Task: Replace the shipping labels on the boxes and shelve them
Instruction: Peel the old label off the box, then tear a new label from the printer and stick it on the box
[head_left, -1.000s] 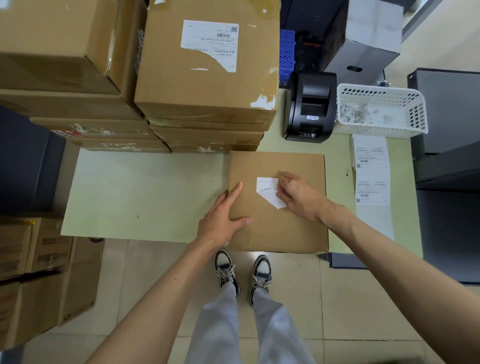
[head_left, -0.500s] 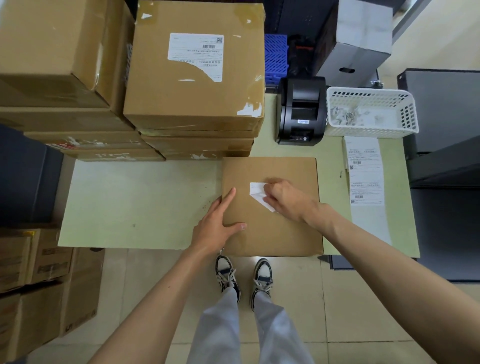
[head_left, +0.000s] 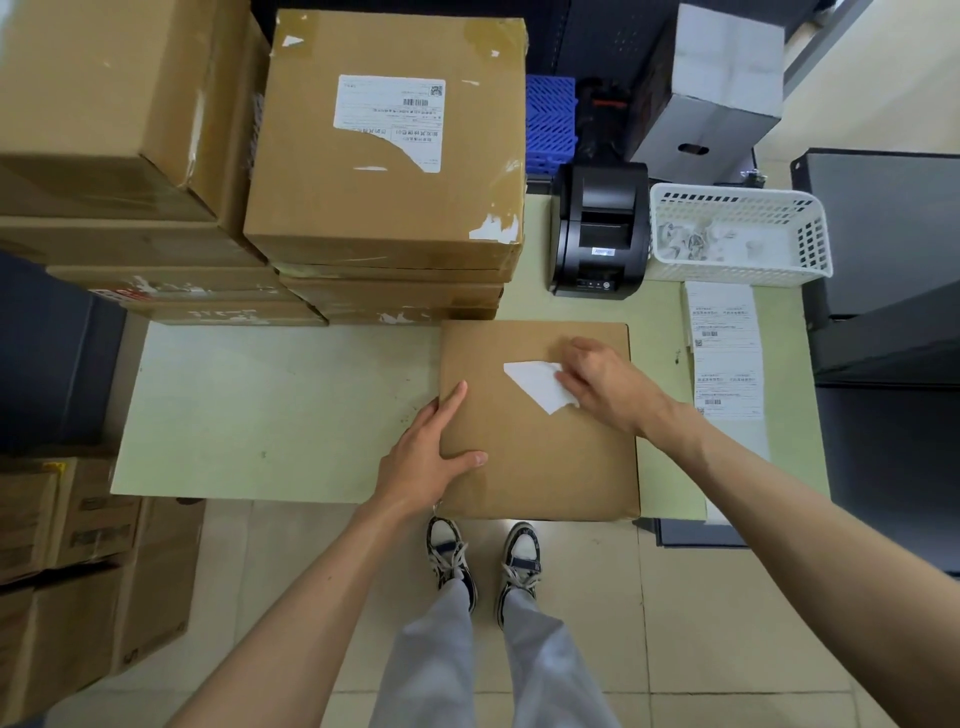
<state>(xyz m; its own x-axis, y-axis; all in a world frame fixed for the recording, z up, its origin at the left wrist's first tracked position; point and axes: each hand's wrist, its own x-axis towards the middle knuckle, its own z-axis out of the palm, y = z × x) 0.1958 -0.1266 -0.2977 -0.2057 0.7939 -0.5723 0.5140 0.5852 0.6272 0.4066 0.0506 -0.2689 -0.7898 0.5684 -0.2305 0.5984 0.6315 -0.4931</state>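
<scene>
The flat box (head_left: 540, 447) lies on the pale green table (head_left: 270, 410), at its near edge, with a torn white label piece (head_left: 537, 385) on its top. The right hand (head_left: 605, 387) lies on the top of the box; its fingers are curled onto the right edge of the label piece and seem to pinch it, but the fingertips are partly hidden. The left hand (head_left: 434, 457) holds the left edge of the box, with straight fingers along the side and the thumb pressed on the top.

Just behind the right hand stands a black label printer (head_left: 600, 234), and beside it, further right, a white plastic basket (head_left: 737, 236) with paper scraps inside. To the right of this hand, near the wrist, a strip of printed labels (head_left: 724, 348) lies on the table and hangs over the near edge. Behind the left hand, a stack of boxes (head_left: 389, 171) touches the far edge of the flat box; its top box carries a half-torn label (head_left: 395, 117). Further left is another stack of cartons (head_left: 114, 130).
</scene>
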